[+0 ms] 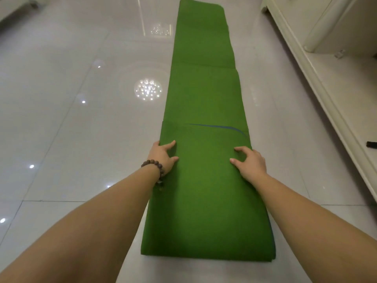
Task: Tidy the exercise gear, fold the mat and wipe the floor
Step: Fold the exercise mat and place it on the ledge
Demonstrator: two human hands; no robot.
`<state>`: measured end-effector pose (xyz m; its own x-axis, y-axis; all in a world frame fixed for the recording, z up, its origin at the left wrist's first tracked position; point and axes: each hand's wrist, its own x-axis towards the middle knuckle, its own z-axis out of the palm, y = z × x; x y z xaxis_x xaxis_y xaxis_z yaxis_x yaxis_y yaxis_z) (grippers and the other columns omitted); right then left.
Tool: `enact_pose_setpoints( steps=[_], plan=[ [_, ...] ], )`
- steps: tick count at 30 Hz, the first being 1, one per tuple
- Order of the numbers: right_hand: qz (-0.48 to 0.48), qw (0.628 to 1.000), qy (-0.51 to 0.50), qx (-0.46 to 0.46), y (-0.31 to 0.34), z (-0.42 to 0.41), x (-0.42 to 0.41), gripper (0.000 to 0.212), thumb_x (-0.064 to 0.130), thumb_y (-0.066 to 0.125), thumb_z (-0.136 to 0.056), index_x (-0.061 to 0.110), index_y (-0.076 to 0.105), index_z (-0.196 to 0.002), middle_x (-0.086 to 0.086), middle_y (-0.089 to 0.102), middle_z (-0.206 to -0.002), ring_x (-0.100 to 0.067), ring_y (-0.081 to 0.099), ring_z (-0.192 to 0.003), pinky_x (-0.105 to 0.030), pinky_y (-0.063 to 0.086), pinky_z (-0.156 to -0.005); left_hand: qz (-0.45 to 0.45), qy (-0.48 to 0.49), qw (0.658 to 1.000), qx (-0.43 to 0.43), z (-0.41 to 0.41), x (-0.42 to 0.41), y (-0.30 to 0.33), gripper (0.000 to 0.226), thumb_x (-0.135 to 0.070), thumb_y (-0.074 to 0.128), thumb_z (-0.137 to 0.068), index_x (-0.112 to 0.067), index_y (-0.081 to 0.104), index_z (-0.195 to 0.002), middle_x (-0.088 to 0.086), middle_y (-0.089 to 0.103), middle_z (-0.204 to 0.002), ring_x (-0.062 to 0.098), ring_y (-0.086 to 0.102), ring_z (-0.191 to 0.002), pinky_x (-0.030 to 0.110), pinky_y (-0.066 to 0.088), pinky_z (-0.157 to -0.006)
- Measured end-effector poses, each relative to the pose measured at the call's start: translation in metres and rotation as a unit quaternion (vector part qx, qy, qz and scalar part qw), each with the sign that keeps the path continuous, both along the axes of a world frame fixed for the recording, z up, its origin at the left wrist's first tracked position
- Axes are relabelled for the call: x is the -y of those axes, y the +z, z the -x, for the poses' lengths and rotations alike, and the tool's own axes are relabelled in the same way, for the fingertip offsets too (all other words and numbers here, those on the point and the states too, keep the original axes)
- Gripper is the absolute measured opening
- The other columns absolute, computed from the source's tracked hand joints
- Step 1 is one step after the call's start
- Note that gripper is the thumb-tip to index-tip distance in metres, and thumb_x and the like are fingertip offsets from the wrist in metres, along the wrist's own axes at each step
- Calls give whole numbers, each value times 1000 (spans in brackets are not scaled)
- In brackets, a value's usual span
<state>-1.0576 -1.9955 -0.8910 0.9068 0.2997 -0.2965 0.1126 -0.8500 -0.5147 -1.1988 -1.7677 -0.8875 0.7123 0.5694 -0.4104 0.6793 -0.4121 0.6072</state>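
From the head camera we see the green mat (204, 99) lying on the tiled floor (71, 119) as a long narrow strip, running away from us beside a cream cabinet (306, 64). It looks already doubled lengthwise, and a nearer section is laid back over itself, a thin blue edge showing at the overlap. Our left hand (162, 156) and right hand (251, 162) rest on that top layer with fingers spread and slightly curled, pressing rather than gripping. We judge the folding partly done: more folds remain. No other gear or cloth is in view, so the wiping seems not yet begun.
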Motion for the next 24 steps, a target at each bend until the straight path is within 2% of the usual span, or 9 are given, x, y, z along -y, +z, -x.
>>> enact_pose_setpoints(
  steps=[2, 3, 6, 9, 11, 14, 17, 21, 24],
  plan=[
    [-50, 998, -39, -13, 12, -2, 4, 64, 32, 72, -81, 28, 41, -138, -11, 51, -136, -33, 51, -119, -37, 43, -97, 61, 63, 995, 52, 2, -5, 14, 47, -14, 61, -92, -27, 53, -136, 9, 45, -145, 11, 61, -79, 27, 54, -79],
    [-83, 994, -65, -28, 19, -3, 5, 75, 30, 73, -81, 26, 32, -144, -10, 49, -139, -32, 51, -120, -39, 44, -98, 93, 104, 987, 86, 4, -5, 22, 45, -9, 59, -93, -25, 54, -134, 10, 54, -137, 12, 61, -74, 30, 56, -74],
    [-159, 974, -136, -85, 35, -1, 10, 102, 39, 75, -78, 23, 6, -151, -9, 32, -152, -33, 39, -132, -48, 38, -106, 163, 196, 956, 145, 7, -1, 41, 66, 1, 54, -91, -26, 29, -146, 11, 65, -106, 22, 64, -77, 37, 58, -71],
    [-239, 938, -198, -154, 49, 5, 22, 120, 67, 79, -53, 22, 21, -148, -8, 43, -145, -31, 51, -122, -51, 46, -98, 215, 226, 943, 116, 12, 0, 61, 74, -8, 58, -82, -14, 26, -149, 12, 58, -122, 32, 62, -101, 48, 54, -87],
    [-329, 903, -203, -187, 61, 7, 33, 108, 67, 80, -51, 22, 37, -139, -5, 58, -129, -26, 64, -105, -47, 54, -86, 269, 221, 928, 135, 18, -3, 82, 56, -19, 61, -78, -11, 50, -133, 11, 63, -116, 31, 63, -98, 51, 54, -85],
    [-407, 874, -154, -216, 93, 14, 44, 57, 37, 69, -82, 19, 45, -131, -6, 65, -119, -23, 67, -98, -39, 57, -75, 325, 194, 910, 172, 24, -12, 116, 62, -51, 71, -76, -15, 56, -123, 7, 68, -111, 28, 67, -99, 48, 54, -87],
    [-431, 864, -100, -239, 121, 24, 47, 35, 17, 63, -89, 18, 51, -122, -9, 68, -112, -22, 69, -92, -34, 58, -68, 319, 175, 902, 232, 33, -15, 143, 47, -43, 68, -85, -19, 52, -123, 6, 69, -108, 24, 70, -92, 42, 57, -78],
    [-472, 852, -62, -218, 146, 37, 59, 42, 0, 67, -76, 13, 55, -114, -19, 63, -118, -22, 69, -89, -30, 58, -71, 233, 120, 917, 302, 59, -14, 159, 29, -26, 70, -87, -25, 57, -113, 6, 67, -108, 25, 69, -96, 40, 56, -78],
    [-449, 879, 9, -160, 163, 53, 74, 67, 33, 87, -56, 29, 60, -117, -11, 53, -136, -19, 56, -119, -35, 49, -95, 106, 83, 934, 331, 82, -9, 163, 29, -34, 75, -80, -33, 57, -102, 2, 51, -134, 14, 53, -119, 35, 50, -92]
  ],
)
